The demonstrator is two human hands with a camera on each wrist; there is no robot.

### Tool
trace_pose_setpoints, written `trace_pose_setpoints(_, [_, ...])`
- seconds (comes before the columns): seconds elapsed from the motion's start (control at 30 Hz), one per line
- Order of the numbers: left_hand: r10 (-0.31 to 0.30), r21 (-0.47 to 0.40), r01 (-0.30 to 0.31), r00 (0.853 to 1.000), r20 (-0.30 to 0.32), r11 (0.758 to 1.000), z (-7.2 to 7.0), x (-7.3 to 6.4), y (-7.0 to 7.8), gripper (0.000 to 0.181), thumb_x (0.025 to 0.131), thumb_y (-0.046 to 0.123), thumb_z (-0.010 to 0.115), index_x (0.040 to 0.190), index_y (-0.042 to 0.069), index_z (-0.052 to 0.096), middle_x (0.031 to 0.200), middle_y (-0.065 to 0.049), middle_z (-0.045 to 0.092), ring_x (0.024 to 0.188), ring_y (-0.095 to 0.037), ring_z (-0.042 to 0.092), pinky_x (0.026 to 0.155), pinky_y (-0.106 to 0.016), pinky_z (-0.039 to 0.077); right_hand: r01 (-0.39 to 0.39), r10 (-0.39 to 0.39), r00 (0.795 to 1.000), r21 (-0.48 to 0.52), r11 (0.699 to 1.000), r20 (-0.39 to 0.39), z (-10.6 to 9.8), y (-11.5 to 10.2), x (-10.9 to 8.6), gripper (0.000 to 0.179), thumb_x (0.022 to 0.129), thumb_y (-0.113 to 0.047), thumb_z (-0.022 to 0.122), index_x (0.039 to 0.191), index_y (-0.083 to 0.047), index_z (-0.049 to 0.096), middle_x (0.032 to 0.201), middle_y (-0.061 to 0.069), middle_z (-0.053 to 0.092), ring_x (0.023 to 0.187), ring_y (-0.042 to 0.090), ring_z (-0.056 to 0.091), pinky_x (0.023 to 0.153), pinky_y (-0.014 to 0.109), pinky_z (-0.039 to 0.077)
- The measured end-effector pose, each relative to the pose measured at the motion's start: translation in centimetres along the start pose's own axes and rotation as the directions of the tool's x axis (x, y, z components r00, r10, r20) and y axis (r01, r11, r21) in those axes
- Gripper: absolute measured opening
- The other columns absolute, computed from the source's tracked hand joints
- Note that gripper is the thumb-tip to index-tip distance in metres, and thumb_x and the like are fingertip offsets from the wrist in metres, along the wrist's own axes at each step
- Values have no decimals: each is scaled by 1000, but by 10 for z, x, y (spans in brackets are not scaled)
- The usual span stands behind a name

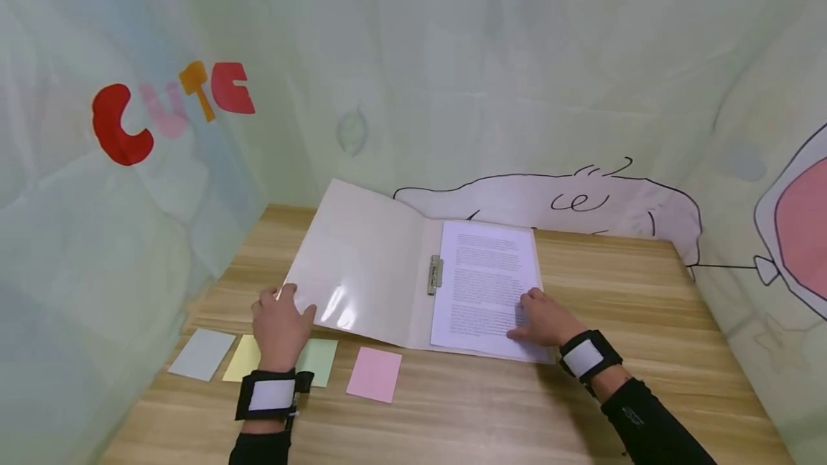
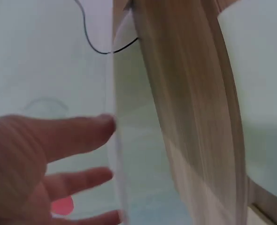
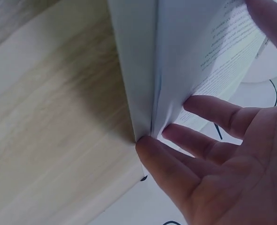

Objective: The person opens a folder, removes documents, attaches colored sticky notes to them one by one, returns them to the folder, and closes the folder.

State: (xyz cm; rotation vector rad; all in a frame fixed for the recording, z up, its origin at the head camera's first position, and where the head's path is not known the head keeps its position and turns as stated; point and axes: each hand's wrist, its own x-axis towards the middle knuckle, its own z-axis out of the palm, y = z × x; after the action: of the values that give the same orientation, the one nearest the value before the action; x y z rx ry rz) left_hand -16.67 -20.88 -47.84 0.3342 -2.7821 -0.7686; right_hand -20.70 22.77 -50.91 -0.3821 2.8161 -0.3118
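Note:
A white clip folder point(image 1: 375, 264) lies open, its left cover slightly raised at the far corner. A small metal clip point(image 1: 435, 275) sits by its spine. Printed sheets point(image 1: 484, 285) lie on the right side. My left hand point(image 1: 281, 329) is at the cover's left edge; in the left wrist view its extended fingertips meet the thin cover edge point(image 2: 117, 164). My right hand point(image 1: 545, 318) rests its spread fingers on the right margin of the sheets. In the right wrist view, fingertips point(image 3: 195, 104) touch the paper and one reaches the folder's edge point(image 3: 137, 93).
Sticky notes lie along the near side of the wooden table point(image 1: 465, 415): grey-blue point(image 1: 202, 354), yellow point(image 1: 240, 361), green point(image 1: 319, 361) and pink point(image 1: 375, 374). The left forearm overlaps the yellow and green ones. A printed cloth point(image 1: 452, 92) surrounds the table's back and sides.

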Motion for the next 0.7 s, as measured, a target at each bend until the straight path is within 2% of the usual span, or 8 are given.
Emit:
trace_pose_setpoints(0.1, [105,128,-123,985,133,984,1,4,4,43,81,12,68,115,-10,54,118,-40,40,113,-58,34,83,-64,36,1,-1,1000,-26,1000,-3,1,-1,1,82,70,-50,79,120,8,53,115,22,51,95,29,51,88,45,45])
trace_pose_setpoints(0.17, [162,173,-206,958,237,963,2,6,10,38,79,9,68,111,-8,57,112,-37,45,110,-56,39,80,-62,41,-4,4,1000,-30,1000,0,1,-1,2,85,68,-52,79,121,8,52,114,22,52,93,29,50,87,45,45])
trace_pose_setpoints(0.27, [230,203,-325,893,386,924,7,9,22,33,76,5,69,106,-5,59,100,-27,50,96,-47,49,67,-52,48,-10,10,1000,-39,999,6,1,-1,3,86,67,-53,80,121,8,52,113,21,52,93,28,50,87,44,45])
trace_pose_setpoints(0.37, [255,213,-401,829,498,891,15,12,36,32,75,3,69,105,-2,61,92,-19,52,82,-35,51,59,-44,47,-4,4,1000,-46,999,14,0,-2,3,84,67,-51,81,122,7,53,111,20,52,93,29,51,87,45,45])
trace_pose_setpoints(0.43, [270,229,-447,798,538,865,22,17,46,29,75,3,69,103,0,63,89,-17,54,78,-31,52,60,-42,47,1,0,1000,-55,998,19,-1,-4,3,84,68,-50,80,125,5,53,111,20,52,93,29,51,86,45,45])
trace_pose_setpoints(0.53, [290,247,-499,767,572,831,34,27,62,22,77,4,69,98,1,66,85,-15,57,75,-28,52,62,-41,47,-1,3,1000,-67,998,28,-3,-8,4,80,70,-48,79,129,0,53,110,21,52,90,29,50,83,45,45])
trace_pose_setpoints(0.6, [307,250,-527,751,585,812,42,35,73,14,77,5,70,90,2,66,81,-12,58,74,-25,53,64,-40,48,-13,15,999,-77,997,31,-4,-10,6,77,72,-47,78,130,-2,54,109,21,52,89,30,51,81,45,45])
trace_pose_setpoints(0.7, [314,251,-545,738,598,800,56,45,87,10,77,9,72,77,4,63,78,-9,56,74,-23,50,63,-38,47,-38,41,999,-92,995,33,-6,-13,10,72,73,-44,78,127,-3,56,109,21,52,90,31,52,79,46,46])
